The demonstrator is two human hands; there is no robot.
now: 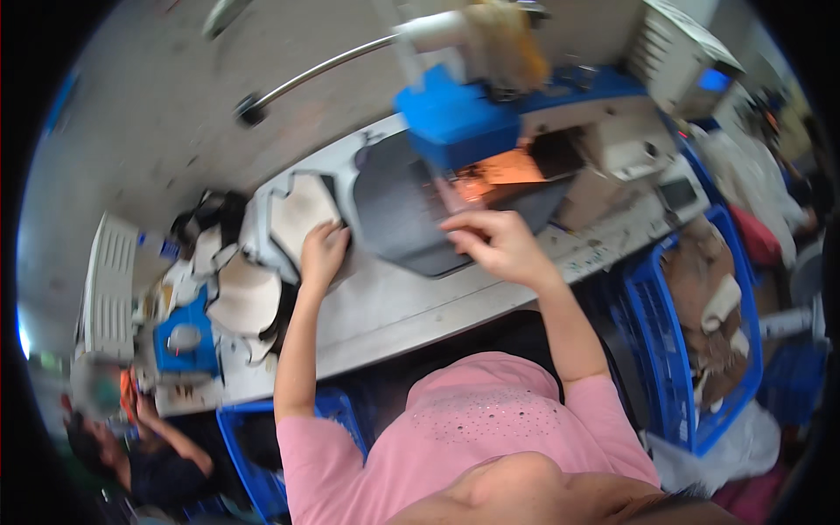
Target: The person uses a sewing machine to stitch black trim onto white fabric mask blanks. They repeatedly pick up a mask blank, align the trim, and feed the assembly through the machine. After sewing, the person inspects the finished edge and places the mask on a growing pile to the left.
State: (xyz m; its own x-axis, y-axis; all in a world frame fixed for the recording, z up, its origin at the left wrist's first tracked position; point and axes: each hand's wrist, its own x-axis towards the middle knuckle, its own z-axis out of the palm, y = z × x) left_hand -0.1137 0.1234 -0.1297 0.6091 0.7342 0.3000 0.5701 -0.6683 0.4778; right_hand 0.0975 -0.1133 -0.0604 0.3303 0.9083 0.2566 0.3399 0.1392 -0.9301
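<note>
My left hand (324, 252) is at the lower right edge of a cream panel with black edging (304, 210), its fingers curled closed on that edge. My right hand (500, 248) hovers over the dark grey plate (394, 214) in front of a blue-headed machine (459, 122). Its thumb and forefinger are pinched together; whatever lies between them is too small or blurred to make out. Just beyond those fingertips, orange light falls on the machine's work area (499, 175). Motion smears the parts there.
More cream and black pieces (245, 293) lie piled at the left on the white table (385, 302). A blue crate of brown and white scraps (634, 289) stands at the right, another blue crate (346, 407) below the table. At lower left, another person (144, 451) works.
</note>
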